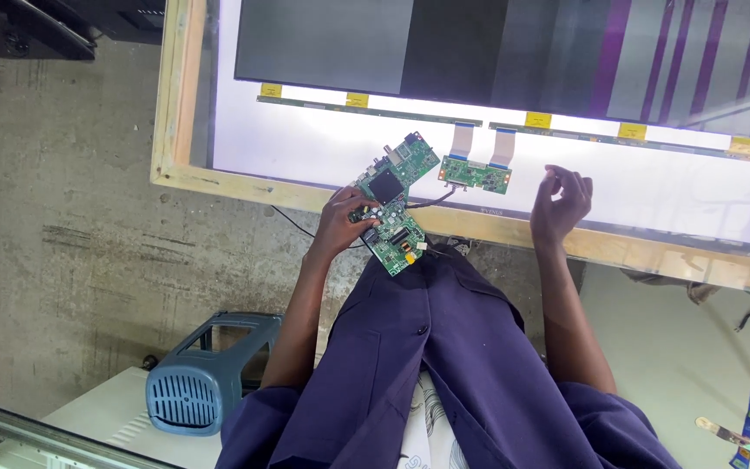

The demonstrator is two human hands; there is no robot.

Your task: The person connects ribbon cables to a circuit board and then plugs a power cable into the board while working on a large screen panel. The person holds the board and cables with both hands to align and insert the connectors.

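Purple clothing: the person's lap (444, 347) fills the near middle of the head view, both forearms reaching forward over it.
Stool: a grey-blue plastic stool (197, 373) lies on its side near the left elbow, on the concrete floor (71, 243).
Left hand: the left hand (345, 221) is closed around the near-left edge of the green circuit board (392, 204), fingers curled over its top face.
Circuit board: long and green, with 1 black square chip near its middle; it lies tilted, its near end just above the lap and its far end over the lit panel. A thin black cable (292, 221) trails from under it to the left.
Right hand: the right hand (559, 207) is empty, raised above the frame, fingers loosely curled and half open, well apart from the board.
Surface: a wooden frame (180, 130) borders the white backlit panel (305, 143) that carries the parts.
Small board: 1 smaller green board (475, 174) rests on the panel just beyond the big one, joined by 2 flat ribbon cables (482, 141) to the thin strips above.
Far edge: a dark screen sheet (375, 43) with purple streaks at right covers the far part of the panel; yellow tabs (538, 120) sit along its lower edge.
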